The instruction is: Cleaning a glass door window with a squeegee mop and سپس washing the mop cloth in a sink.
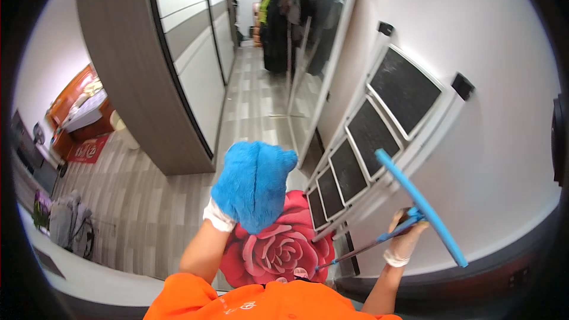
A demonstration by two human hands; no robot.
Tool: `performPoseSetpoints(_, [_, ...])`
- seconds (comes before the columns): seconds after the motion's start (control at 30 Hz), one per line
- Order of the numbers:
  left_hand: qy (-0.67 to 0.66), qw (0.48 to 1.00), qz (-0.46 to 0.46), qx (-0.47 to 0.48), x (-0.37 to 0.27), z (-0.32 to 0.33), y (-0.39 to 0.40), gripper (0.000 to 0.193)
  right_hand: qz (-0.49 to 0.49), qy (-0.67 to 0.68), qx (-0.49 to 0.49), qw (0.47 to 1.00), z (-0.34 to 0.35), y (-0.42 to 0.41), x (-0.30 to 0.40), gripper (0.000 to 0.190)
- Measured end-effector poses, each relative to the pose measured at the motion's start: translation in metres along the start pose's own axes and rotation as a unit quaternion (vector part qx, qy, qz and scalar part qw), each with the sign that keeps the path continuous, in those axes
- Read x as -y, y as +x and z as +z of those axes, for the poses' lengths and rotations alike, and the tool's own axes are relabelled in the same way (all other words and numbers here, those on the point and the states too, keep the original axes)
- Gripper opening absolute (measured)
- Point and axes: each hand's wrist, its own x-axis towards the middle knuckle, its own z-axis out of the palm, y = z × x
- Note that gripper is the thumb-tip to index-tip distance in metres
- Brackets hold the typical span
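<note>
A fluffy blue microfibre mop cover with a dark seam is raised in front of me on my left hand. Only the white glove's cuff shows there; the fingers are hidden by the cover. On the right, my right hand, in a thin pale glove, grips the upper part of a mop near its head. The mop's long blue head is bare and turned up, above the hand. Its dark pole slants down to the left towards the floor mat.
A red rose-shaped mat lies under my feet. Beside it, a folding step ladder leans on the right wall. A grey-brown wardrobe side panel stands left. Ahead are a mirror and hanging clothes; a bed is far left.
</note>
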Motion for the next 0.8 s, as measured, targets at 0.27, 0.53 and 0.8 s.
performPoseSetpoints(0.27, [0.011, 0.99, 0.045, 0.131, 0.03, -0.049, 0.008, 0.024, -0.243, -0.362, 0.566, 0.7, 0.108, -0.056, -0.077, 0.03])
performPoseSetpoints(0.53, [-0.124, 0.991, 0.005, 0.057, 0.068, -0.053, -0.041, 0.057, -0.029, -0.231, 0.516, 0.824, 0.224, -0.089, -0.106, 0.044])
performPoseSetpoints(0.8, [-0.109, 0.945, -0.165, 0.261, 0.022, -0.076, -0.012, 0.02, 0.092, -0.219, 0.54, 0.807, 0.257, -0.072, -0.072, 0.044])
